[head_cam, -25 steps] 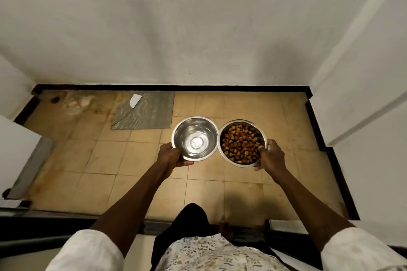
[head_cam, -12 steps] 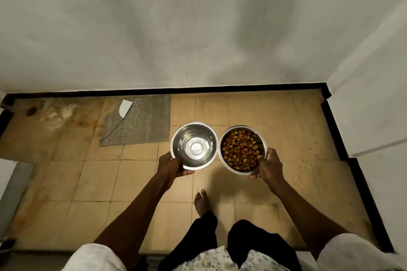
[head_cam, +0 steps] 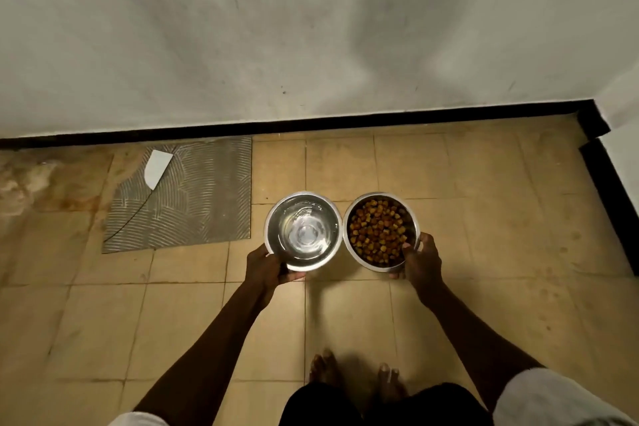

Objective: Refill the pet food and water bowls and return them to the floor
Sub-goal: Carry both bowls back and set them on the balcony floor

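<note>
- Head view: a person holds two steel bowls side by side above a tiled floor (head_cam: 484, 218), one in each hand.
- The left hand (head_cam: 266, 268) is closed round the near rim of the water bowl (head_cam: 303, 231), thumb over the edge; clear water fills the bowl.
- The right hand (head_cam: 420, 261) clasps the near right rim of the food bowl (head_cam: 380, 232), fingers curled underneath; brown kibble (head_cam: 377, 230) heaps inside.
- The two rims meet or nearly meet between the hands; which is hard to tell.
- Beyond and left of the left hand lies one grey patterned mat (head_cam: 193, 197) bearing one white scrap (head_cam: 157, 164).
- Two bare feet (head_cam: 325, 368) stand below the hands; a white wall (head_cam: 311, 28) with a black skirting rises ahead.
</note>
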The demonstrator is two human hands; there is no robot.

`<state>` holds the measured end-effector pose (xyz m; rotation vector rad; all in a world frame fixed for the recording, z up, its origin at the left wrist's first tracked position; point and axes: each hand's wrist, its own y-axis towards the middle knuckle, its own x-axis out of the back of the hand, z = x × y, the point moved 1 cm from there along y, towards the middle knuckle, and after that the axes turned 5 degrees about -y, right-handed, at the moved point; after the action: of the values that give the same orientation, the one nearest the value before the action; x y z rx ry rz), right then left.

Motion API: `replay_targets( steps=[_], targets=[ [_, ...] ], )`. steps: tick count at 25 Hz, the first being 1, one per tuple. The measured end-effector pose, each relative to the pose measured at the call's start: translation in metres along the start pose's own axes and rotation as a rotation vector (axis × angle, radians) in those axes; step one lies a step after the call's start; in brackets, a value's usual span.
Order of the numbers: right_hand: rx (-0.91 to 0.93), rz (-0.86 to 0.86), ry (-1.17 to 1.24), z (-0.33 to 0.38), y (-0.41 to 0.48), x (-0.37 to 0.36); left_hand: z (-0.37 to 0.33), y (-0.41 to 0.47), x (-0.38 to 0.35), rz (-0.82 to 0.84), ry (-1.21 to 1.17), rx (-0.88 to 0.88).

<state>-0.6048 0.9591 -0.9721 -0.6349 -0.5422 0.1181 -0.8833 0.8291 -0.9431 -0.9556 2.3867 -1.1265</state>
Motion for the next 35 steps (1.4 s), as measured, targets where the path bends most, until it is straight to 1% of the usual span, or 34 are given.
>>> replay_targets(
  steps=[3, 7, 10, 13, 20, 24, 27, 35],
  targets=[
    [0.0, -0.014, -0.023, -0.048, 0.089, -0.05, 0.048, 0.101, -0.005, 0.0, -0.008, 0.008],
    [-0.015, -0.01, -0.015, -0.107, 0.178, -0.11, 0.101, 0.209, -0.011, -0.02, -0.027, 0.024],
    [-0.024, -0.005, -0.01, -0.139, 0.22, -0.141, 0.129, 0.264, -0.011, -0.022, -0.022, 0.033],
    [-0.02, -0.025, 0.019, -0.156, 0.248, -0.16, 0.141, 0.298, -0.012, -0.015, -0.033, 0.018],
    [0.01, -0.026, 0.025, -0.171, 0.27, -0.174, 0.158, 0.325, -0.025, 0.001, -0.084, 0.039],
    [0.013, -0.024, 0.039, -0.171, 0.272, -0.176, 0.162, 0.328, -0.028, 0.029, -0.094, 0.034],
    [-0.002, -0.04, 0.062, -0.171, 0.273, -0.18, 0.162, 0.327, -0.03, 0.012, -0.099, 0.037],
    [0.009, -0.004, 0.111, -0.178, 0.274, -0.181, 0.166, 0.328, -0.03, 0.007, -0.127, 0.076]
  ],
)
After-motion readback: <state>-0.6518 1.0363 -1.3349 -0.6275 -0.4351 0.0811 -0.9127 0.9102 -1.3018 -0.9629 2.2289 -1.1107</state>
